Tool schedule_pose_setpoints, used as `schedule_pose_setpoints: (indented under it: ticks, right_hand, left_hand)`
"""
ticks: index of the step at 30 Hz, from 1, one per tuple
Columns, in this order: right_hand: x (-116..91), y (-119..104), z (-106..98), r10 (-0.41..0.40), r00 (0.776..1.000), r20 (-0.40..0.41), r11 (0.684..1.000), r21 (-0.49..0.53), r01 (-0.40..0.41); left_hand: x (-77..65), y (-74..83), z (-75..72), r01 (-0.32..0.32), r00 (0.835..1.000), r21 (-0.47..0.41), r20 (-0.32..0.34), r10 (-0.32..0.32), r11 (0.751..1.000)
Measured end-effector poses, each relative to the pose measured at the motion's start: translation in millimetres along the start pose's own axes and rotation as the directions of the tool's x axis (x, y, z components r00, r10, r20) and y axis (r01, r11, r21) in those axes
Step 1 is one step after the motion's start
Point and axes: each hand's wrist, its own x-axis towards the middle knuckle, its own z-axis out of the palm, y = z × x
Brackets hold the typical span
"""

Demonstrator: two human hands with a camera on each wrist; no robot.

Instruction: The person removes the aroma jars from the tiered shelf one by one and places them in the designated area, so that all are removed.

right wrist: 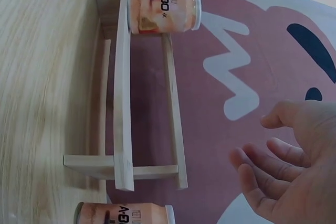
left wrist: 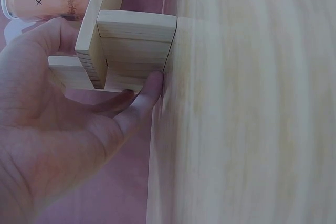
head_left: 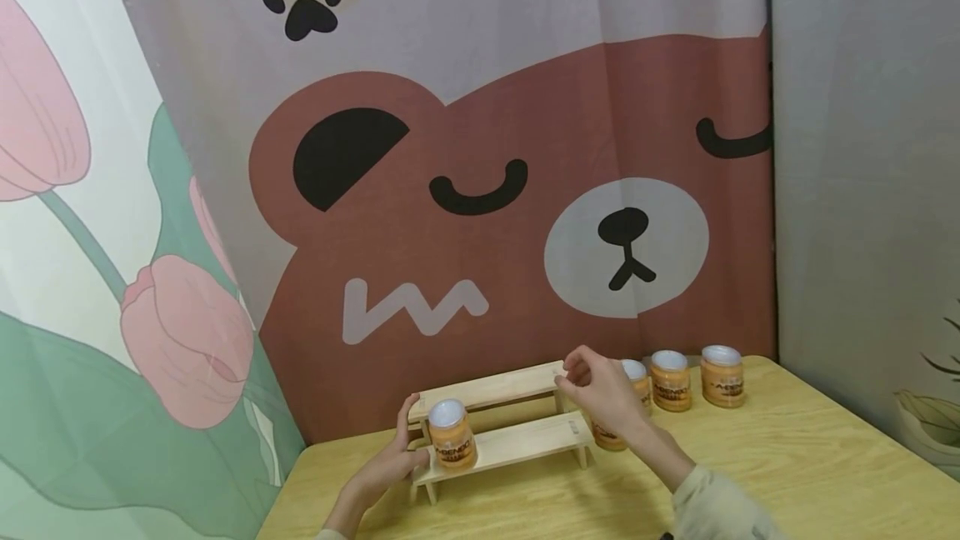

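A two-step wooden rack (head_left: 525,441) stands on the table, and an orange can (head_left: 453,440) with a pale lid is upright at the left end of its lower step. At that same end my left hand (head_left: 382,467) grips the rack, thumb by the front board and fingers around the side, as the left wrist view shows close up at the leg (left wrist: 136,40). My right hand (head_left: 606,394) is raised over the rack's right end with loosely bent fingers and nothing in them. Partly behind that wrist, another orange can (head_left: 609,438) stands beside the rack.
Toward the table's back right stand more orange cans: one (head_left: 636,377) partly covered by my right hand, a second (head_left: 671,382) and a third (head_left: 722,377). A curtain (head_left: 420,257) with a bear print hangs right behind the wooden table (head_left: 795,457).
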Motion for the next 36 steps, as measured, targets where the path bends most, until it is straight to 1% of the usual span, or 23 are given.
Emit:
schedule_pose_setpoints:
  ticks: [3, 8, 20, 24, 30, 36]
  right_hand:
    - [-1.8, -2.8, 5.0, -0.002, 1.0, 0.011, 1.0, 0.0, 0.002]
    - [-5.0, -6.8, 14.1, -0.021, 0.999, 0.029, 0.999, -0.032, 0.022]
    - [-11.8, -20.5, 29.0, -0.044, 0.991, 0.126, 0.999, -0.001, 0.045]
    - [-12.8, -21.1, 34.5, -0.057, 0.987, 0.149, 0.998, 0.021, 0.054]
    - [-13.9, -21.3, 39.2, -0.084, 0.981, 0.175, 0.996, -0.014, 0.087]
    - [-16.3, -22.1, 41.3, -0.067, 0.98, 0.185, 0.997, -0.02, 0.072]
  left_hand:
    - [0.4, -1.2, -0.7, -0.004, 1.0, -0.004, 0.001, 0.004, 1.0]
    - [0.8, -3.8, -1.5, -0.01, 1.0, -0.002, -0.002, 0.01, 1.0]
    - [0.5, -3.9, -1.3, -0.025, 1.0, 0.013, -0.013, 0.025, 1.0]
    - [0.1, -4.1, -1.6, -0.022, 1.0, 0.01, -0.017, 0.022, 1.0]
    - [1.0, -4.5, -2.7, -0.017, 1.0, 0.015, -0.021, 0.018, 1.0]
    - [1.6, -1.5, -2.5, -0.011, 1.0, 0.02, -0.014, 0.012, 1.0]
